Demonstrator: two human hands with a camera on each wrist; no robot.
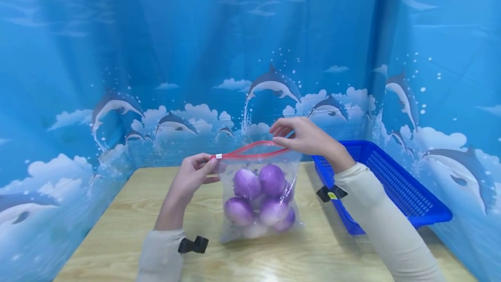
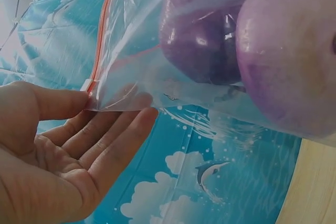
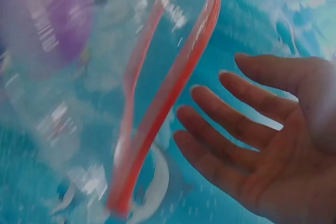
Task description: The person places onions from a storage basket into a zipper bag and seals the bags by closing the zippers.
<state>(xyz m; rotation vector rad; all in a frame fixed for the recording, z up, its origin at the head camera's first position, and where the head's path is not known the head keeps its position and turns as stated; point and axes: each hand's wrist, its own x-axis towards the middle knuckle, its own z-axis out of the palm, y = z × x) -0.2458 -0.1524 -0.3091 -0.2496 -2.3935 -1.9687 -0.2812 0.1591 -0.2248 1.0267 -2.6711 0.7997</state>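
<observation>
A clear zip bag (image 1: 258,195) with a red zip edge stands upright on the table, its mouth parted. Inside are several round purple-and-white vegetables (image 1: 239,210) that look like onions. My left hand (image 1: 194,171) pinches the bag's upper left corner beside the white slider (image 1: 218,156), thumb on one side and fingers behind the film. Near the right end of the red zip edge (image 3: 173,85), my right hand (image 3: 262,140) has its fingers spread and slightly bent. A gap shows between them and the bag in the right wrist view.
A blue plastic basket (image 1: 430,217) with slotted walls stands on the right of the wooden table (image 1: 129,225), partly behind the right forearm. A blue curtain (image 1: 219,55) printed with dolphins hangs behind the table and along both sides.
</observation>
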